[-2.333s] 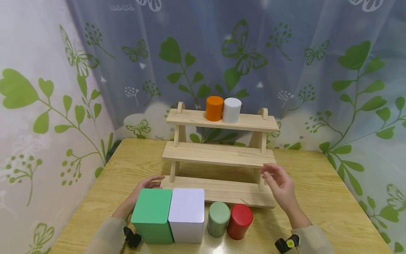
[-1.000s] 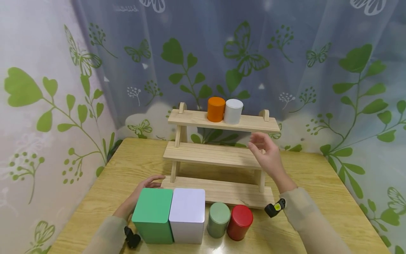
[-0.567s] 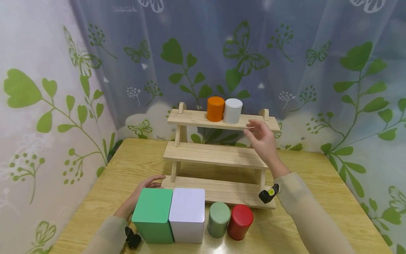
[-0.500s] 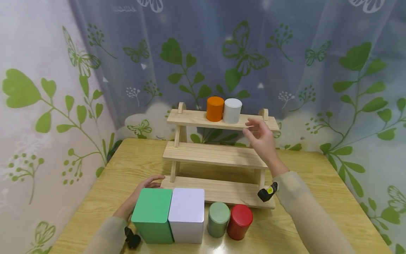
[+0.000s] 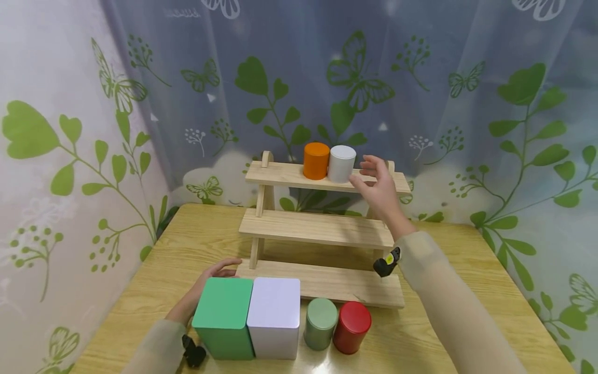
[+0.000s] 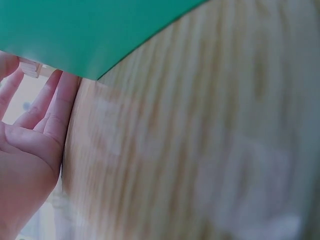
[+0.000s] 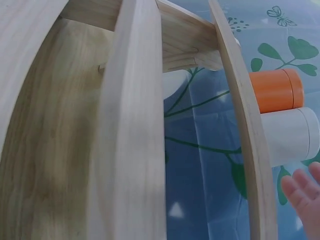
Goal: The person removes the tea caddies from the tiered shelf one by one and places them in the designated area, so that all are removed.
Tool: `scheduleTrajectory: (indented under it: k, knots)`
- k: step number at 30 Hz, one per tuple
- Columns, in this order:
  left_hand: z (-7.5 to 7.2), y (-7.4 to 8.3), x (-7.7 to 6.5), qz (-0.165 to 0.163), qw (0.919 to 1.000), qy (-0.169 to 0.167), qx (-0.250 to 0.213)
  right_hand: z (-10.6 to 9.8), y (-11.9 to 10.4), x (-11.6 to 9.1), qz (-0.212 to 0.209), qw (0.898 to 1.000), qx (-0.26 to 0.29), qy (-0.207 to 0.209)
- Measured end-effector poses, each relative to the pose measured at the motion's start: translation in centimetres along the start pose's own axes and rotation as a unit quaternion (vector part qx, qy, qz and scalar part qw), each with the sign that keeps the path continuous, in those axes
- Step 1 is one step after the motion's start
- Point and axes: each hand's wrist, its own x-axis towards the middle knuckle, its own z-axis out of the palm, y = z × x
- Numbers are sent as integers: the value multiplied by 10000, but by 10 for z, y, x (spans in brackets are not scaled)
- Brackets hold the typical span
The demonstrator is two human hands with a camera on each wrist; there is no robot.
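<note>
On the top tier of a wooden three-step shelf [image 5: 317,228], an orange canister [image 5: 316,161] and a white canister [image 5: 341,164] stand side by side. My right hand [image 5: 379,188] is just right of the white canister, fingers spread and slightly bent, thumb near the canister's lower side. In the right wrist view its fingers [image 7: 302,197] appear beside the white canister [image 7: 290,137], holding nothing. My left hand [image 5: 212,275] lies at the left end of the bottom tier, behind a green box [image 5: 224,304]. The left wrist view shows its fingers [image 6: 60,107] extended, below the green box [image 6: 75,35].
A pale lilac box [image 5: 274,304] adjoins the green box in front of the shelf. To their right stand a sage green canister [image 5: 321,323] and a red canister [image 5: 352,327]. All rest on a wooden table [image 5: 467,291], with a leaf-patterned curtain [image 5: 420,114] behind.
My right hand has risen from beside the bottom tier up to the top tier and moved left, close to the white canister. My left hand and the boxes and canisters have stayed put.
</note>
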Motion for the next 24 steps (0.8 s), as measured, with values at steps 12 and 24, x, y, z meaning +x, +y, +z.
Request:
scheduleTrajectory:
  k: [12, 24]
  knots:
    - [1, -1, -1, -239, 9997, 66, -64, 8, -6, 20, 306, 9994, -107, -135]
    - [-1, -4, -1, -150, 9998, 116, 114, 13, -5, 33, 444, 9978, -317, -364]
